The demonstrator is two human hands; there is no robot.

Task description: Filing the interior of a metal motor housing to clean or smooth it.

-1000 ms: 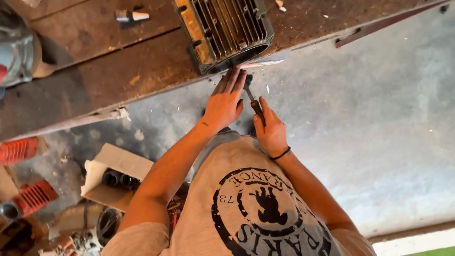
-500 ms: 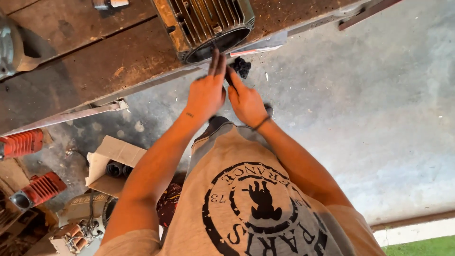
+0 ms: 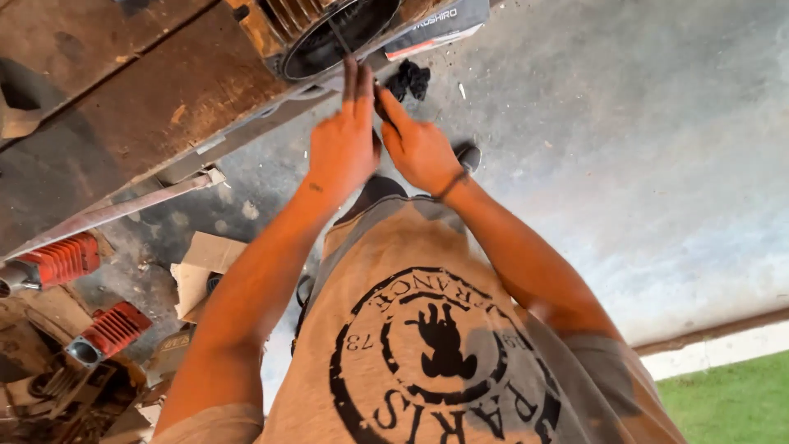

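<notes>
One finned metal engine cylinder (image 3: pixel 329 33) sat at the edge of a rusty workbench (image 3: pixel 148 90), its round dark bore facing the person. It looked heavy and rigid, probably greasy, with thin fins that could chip; the outer block seemed the safest place to grip it. The left hand (image 3: pixel 341 144) reached up with fingers held straight and together, tips at the rim of the bore. The right hand (image 3: pixel 415 144) sat just beside it, pinching a small dark tool (image 3: pixel 380 103) whose tip I could not make out. Below lay a dark rag (image 3: pixel 408 80) on the concrete floor (image 3: pixel 616 164), and two red finned cylinders (image 3: pixel 62 259) off to one side near torn cardboard (image 3: pixel 197 271).
</notes>
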